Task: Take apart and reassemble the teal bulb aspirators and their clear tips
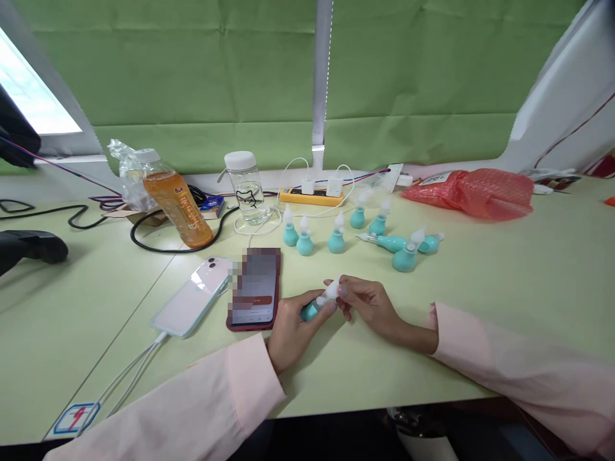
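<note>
Just below the centre of the frame, the left hand (291, 326) is closed around a teal bulb (310, 311), its fingers and thumb covering much of the body so that only a patch of teal shows. The right hand (372, 304), to the right of it, pinches the white tip (332, 287) on that bulb between thumb and fingers; the thumb hides part of the tip, and whether it sits fully home cannot be made out. Both forearms run out of the frame, the left one at the bottom, the right one at the lower right. Above the hands, right of centre, stand more bulbs (336, 242) with pale tips; the rearmost blur into some clear plastic behind them, and a syringe-like piece (391, 242) lies partly behind an upright bulb. Left of the hands, a red-cased phone (259, 288) has its screen partly pixelated, and a white phone (189, 299) lies beside it. A black object (31, 248) is cut off by the left edge; at the bottom, something dark and shiny (413, 422) below the table (528, 282) is too dim to name.
</note>
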Action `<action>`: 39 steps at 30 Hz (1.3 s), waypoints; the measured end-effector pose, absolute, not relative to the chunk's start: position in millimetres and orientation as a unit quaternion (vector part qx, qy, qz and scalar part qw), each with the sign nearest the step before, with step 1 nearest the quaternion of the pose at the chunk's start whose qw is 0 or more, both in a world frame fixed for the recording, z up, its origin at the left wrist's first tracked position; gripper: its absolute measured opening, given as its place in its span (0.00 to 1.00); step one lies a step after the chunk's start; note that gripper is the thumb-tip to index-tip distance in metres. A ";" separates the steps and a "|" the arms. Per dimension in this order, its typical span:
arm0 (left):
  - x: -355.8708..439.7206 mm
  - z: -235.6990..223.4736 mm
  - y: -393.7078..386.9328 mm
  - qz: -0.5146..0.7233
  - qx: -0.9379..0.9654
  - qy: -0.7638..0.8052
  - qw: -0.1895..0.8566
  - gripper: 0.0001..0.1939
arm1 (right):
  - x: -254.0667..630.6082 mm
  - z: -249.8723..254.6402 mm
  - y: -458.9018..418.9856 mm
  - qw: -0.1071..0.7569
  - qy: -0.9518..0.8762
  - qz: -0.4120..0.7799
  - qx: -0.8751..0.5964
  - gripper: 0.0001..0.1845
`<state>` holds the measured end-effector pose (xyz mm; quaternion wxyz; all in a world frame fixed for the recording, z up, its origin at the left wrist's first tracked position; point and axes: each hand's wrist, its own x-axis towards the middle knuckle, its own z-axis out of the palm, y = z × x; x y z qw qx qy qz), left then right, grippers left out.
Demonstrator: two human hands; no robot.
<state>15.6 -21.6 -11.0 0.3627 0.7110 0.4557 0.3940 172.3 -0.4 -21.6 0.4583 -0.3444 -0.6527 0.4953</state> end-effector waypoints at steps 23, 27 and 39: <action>13.4 -8.7 -19.7 0.417 0.667 0.339 0.515 0.11 | 173.8 -21.9 3.6 0.457 -0.738 0.415 -0.273 0.09; 13.3 -6.7 -19.8 0.379 0.733 0.380 0.417 0.13 | 187.0 1.3 8.5 0.423 -0.838 0.270 -0.215 0.15; 12.2 -21.5 -20.8 0.324 0.869 0.374 0.005 0.09 | 201.3 16.6 4.3 0.177 -0.974 -0.035 -0.138 0.09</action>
